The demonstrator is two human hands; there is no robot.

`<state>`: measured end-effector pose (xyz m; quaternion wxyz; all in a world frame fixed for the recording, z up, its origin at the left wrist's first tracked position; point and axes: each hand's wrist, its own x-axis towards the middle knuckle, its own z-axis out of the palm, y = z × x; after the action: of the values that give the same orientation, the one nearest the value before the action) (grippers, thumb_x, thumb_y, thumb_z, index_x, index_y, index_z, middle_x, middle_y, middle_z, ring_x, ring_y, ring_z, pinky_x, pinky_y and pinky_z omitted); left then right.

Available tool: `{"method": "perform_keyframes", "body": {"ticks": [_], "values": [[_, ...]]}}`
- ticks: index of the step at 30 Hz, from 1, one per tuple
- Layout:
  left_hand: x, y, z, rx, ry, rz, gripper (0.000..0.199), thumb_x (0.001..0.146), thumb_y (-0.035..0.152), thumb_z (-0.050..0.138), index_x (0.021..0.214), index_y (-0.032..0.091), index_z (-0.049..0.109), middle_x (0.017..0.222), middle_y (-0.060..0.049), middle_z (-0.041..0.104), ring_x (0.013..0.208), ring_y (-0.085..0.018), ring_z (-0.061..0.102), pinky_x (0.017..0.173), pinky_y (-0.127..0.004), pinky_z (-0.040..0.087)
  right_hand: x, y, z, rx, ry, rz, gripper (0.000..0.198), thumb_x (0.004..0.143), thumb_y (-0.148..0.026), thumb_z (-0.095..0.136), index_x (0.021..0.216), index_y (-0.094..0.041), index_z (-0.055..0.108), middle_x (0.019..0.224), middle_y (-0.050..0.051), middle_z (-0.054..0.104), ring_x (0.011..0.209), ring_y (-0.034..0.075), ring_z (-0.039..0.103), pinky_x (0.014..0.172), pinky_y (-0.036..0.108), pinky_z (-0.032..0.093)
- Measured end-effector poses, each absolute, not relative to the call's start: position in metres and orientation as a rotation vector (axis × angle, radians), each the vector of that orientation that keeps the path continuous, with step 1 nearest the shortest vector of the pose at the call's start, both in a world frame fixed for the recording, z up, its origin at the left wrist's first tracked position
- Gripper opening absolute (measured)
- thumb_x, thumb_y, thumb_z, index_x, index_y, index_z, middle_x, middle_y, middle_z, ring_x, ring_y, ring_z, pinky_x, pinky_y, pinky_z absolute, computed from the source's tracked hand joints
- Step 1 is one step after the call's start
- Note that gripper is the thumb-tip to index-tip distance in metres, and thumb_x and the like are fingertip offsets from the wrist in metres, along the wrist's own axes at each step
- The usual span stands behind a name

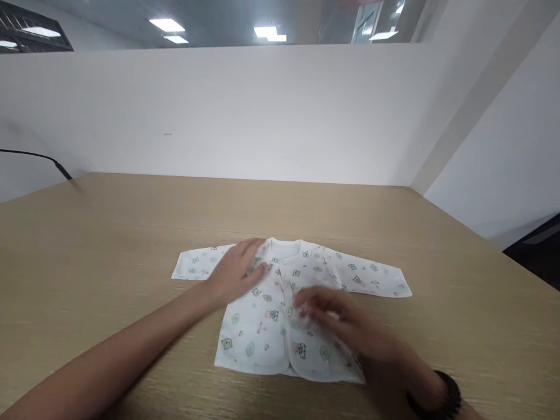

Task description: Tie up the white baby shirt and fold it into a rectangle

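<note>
A white baby shirt [258,326] with small green and pink animal prints lies spread on the table, its neck away from me and both sleeves stretched out sideways. Down its middle runs a front opening. My left hand [240,268] rests at the shoulder on the left, near the collar, fingers extended and thumb apart. Over the right front panel, beside the opening, is my right hand [332,315], slightly blurred, with fingers bent and apart and nothing visible in them. Whether the right fingertips touch the cloth is unclear.
The wooden table [131,221] reaches back to a white partition [262,116]. A black cable [39,155] hangs at the left wall. Part of a dark object [538,248] shows at the right edge. A black bracelet [450,394] circles my right wrist.
</note>
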<state>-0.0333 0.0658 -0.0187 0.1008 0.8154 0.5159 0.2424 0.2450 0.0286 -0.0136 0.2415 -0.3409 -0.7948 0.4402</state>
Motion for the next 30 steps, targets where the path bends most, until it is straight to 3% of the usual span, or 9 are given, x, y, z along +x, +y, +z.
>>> {"method": "perform_keyframes", "body": {"ticks": [3,5,7,9,12,19,24,27,30], "values": [[-0.069,0.095,-0.019,2.249,1.727,0.862,0.044,0.093,0.047,0.041,0.122,0.016,0.055,0.127,-0.012,0.058,0.124,-0.03,0.049,0.108,-0.046,0.038,0.28,0.067,-0.033,-1.329,-2.076,0.489,0.038,0.098,-0.04,0.041,0.128,-0.021,0.056,0.131,0.011,0.059,0.123,0.027,0.053,0.106,0.047,0.041],[-0.092,0.109,-0.022,2.138,1.789,0.882,0.047,0.087,0.051,0.045,0.118,0.017,0.055,0.125,-0.012,0.058,0.122,-0.031,0.05,0.106,-0.045,0.038,0.304,0.089,-0.048,-1.483,-2.133,0.173,0.046,0.098,-0.037,0.034,0.137,-0.015,0.047,0.142,0.016,0.049,0.134,0.033,0.042,0.108,0.056,0.034],[-0.109,0.116,-0.023,2.055,1.72,0.793,0.045,0.082,0.054,0.05,0.109,0.018,0.052,0.118,-0.012,0.06,0.111,-0.03,0.055,0.095,-0.041,0.045,0.322,0.104,-0.058,-1.608,-2.178,0.059,0.047,0.098,-0.034,0.029,0.139,-0.016,0.042,0.142,0.016,0.049,0.133,0.035,0.043,0.106,0.062,0.032],[-0.119,0.116,-0.021,2.019,1.637,0.658,0.041,0.078,0.054,0.054,0.099,0.019,0.047,0.104,-0.009,0.059,0.094,-0.025,0.056,0.079,-0.034,0.047,0.332,0.11,-0.061,-1.586,-2.252,0.091,0.042,0.096,-0.032,0.032,0.132,-0.017,0.047,0.134,0.014,0.057,0.124,0.033,0.052,0.102,0.056,0.038],[-0.123,0.11,-0.01,2.046,1.531,0.412,0.035,0.079,0.049,0.055,0.092,0.02,0.041,0.09,-0.004,0.051,0.077,-0.019,0.047,0.066,-0.027,0.04,0.337,0.111,-0.054,-1.496,-2.302,0.206,0.028,0.09,-0.028,0.039,0.112,-0.02,0.055,0.113,0.01,0.066,0.1,0.027,0.061,0.085,0.041,0.048],[-0.131,0.099,0.026,2.067,1.169,-0.11,0.018,0.079,0.031,0.051,0.092,0.019,0.056,0.085,-0.002,0.054,0.074,-0.016,0.045,0.066,-0.023,0.034,0.336,0.095,-0.026,-1.505,-2.363,0.457,0.027,0.075,-0.012,0.038,0.089,-0.019,0.06,0.084,0.004,0.063,0.071,0.019,0.056,0.066,0.029,0.042],[-0.139,0.098,0.032,1.948,1.111,-0.373,0.023,0.07,0.024,0.054,0.084,0.017,0.071,0.081,-0.002,0.064,0.071,-0.015,0.052,0.064,-0.022,0.036,0.342,0.09,-0.018,-1.509,-2.376,0.503,0.028,0.073,-0.013,0.039,0.075,-0.02,0.067,0.077,0.005,0.064,0.073,0.021,0.056,0.067,0.031,0.043],[-0.137,0.099,0.032,2.155,1.31,-0.111,0.024,0.071,0.022,0.053,0.082,0.017,0.073,0.078,-0.003,0.066,0.069,-0.016,0.054,0.064,-0.023,0.039,0.342,0.09,-0.019,-1.382,-2.282,0.239,0.033,0.074,-0.015,0.041,0.088,-0.019,0.07,0.08,0.006,0.063,0.08,0.024,0.058,0.075,0.036,0.046],[-0.13,0.099,0.034,2.469,1.663,0.849,0.029,0.083,0.026,0.047,0.094,0.018,0.074,0.082,-0.005,0.065,0.07,-0.015,0.055,0.068,-0.025,0.041,0.339,0.087,-0.013,-1.243,-2.066,-0.091,0.042,0.074,-0.015,0.042,0.108,-0.018,0.067,0.104,0.011,0.062,0.099,0.029,0.057,0.089,0.043,0.045]]}}
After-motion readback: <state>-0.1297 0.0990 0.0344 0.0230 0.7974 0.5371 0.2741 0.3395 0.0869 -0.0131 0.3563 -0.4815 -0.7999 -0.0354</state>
